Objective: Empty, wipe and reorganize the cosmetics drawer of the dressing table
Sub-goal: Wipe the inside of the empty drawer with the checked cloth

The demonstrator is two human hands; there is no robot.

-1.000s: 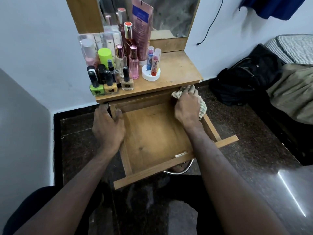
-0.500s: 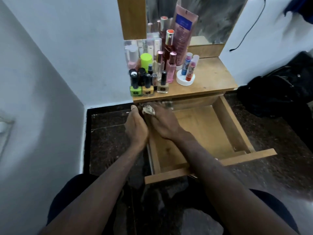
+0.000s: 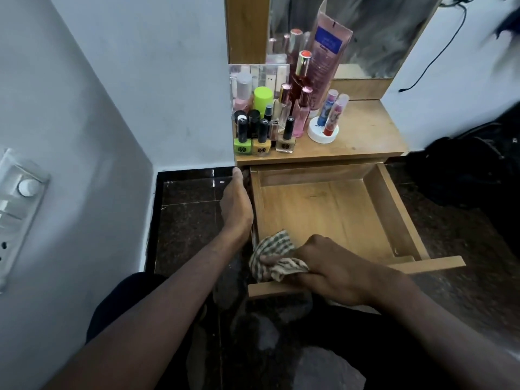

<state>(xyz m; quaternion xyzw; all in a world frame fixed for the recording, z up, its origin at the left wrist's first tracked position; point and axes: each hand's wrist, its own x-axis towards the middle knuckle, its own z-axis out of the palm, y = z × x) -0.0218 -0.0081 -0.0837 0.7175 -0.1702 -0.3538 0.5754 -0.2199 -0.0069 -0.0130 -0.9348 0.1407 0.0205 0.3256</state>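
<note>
The wooden drawer (image 3: 394,209) of the dressing table is pulled out and has nothing inside. My right hand (image 3: 334,268) grips a checked cloth (image 3: 277,256) at the drawer's front left corner, pressed against the front panel. My left hand (image 3: 236,204) lies flat along the outside of the drawer's left wall, fingers pointing toward the table. On the tabletop (image 3: 365,136) stand several cosmetics: nail polish bottles (image 3: 263,136), perfume bottles (image 3: 301,111), a pink tube (image 3: 327,54) and lip balms on a white jar (image 3: 323,132).
A mirror (image 3: 365,29) rises behind the tabletop. A white wall with a switch panel (image 3: 17,209) is at the left. The floor is dark polished stone (image 3: 185,220). A black bag (image 3: 472,170) lies to the right of the drawer.
My right hand has dragged the cloth from the drawer's back right to the back left, then down to the front left corner. My left hand stayed on the left wall. The camera panned left.
</note>
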